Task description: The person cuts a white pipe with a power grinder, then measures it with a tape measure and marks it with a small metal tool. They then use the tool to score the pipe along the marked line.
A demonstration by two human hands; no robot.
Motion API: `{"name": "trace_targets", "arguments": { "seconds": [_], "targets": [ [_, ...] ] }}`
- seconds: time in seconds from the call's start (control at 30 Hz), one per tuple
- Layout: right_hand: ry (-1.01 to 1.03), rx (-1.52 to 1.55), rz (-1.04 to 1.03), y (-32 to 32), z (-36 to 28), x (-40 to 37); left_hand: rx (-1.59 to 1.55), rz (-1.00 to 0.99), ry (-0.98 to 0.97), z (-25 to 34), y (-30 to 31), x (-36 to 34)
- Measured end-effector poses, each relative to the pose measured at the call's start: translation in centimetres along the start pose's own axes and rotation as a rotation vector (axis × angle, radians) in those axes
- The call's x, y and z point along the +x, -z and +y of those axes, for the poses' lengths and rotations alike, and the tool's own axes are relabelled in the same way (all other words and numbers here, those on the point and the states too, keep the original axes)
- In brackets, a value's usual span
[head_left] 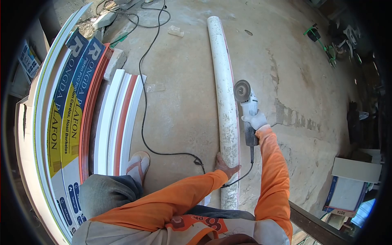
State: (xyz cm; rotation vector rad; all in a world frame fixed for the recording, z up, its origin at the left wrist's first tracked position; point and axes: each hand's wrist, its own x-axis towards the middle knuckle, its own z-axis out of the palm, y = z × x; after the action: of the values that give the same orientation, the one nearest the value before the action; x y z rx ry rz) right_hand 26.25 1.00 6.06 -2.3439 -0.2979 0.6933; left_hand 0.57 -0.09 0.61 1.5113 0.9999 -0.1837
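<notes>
A long white pipe [225, 90] with a dirty, speckled surface lies on the concrete floor, running away from my body. Bare, my left hand [226, 166] rests on its near part, fingers on the left side and thumb across the top. In a white glove, my right hand [256, 120] is wrapped round an angle grinder [250, 108] just to the right of the pipe. The grinder's round disc [242, 90] is beside the pipe's right edge; whether they touch is unclear. A black cord [245, 175] runs from the grinder's lower end across the pipe.
Packs of ceiling panels [75, 98] and white and red-brown strips [118, 122] lie at the left. The cord [143, 118] loops over the floor [183, 106]. Concrete chunks [105, 19] sit at upper left, a green-framed object [324, 47] at upper right, and a box [347, 196] at lower right.
</notes>
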Motion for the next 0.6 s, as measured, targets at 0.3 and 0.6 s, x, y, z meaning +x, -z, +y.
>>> {"name": "trace_targets", "arguments": {
  "seconds": [0.3,0.6],
  "targets": [
    [-0.013,-0.087,0.029,0.0,-0.7,0.4,0.039,0.019,0.009,-0.1,-0.1,0.1],
    [0.024,0.084,0.067,0.6,-0.2,1.0,-0.006,-0.103,0.046,0.1,0.8,0.1]
  ]
}}
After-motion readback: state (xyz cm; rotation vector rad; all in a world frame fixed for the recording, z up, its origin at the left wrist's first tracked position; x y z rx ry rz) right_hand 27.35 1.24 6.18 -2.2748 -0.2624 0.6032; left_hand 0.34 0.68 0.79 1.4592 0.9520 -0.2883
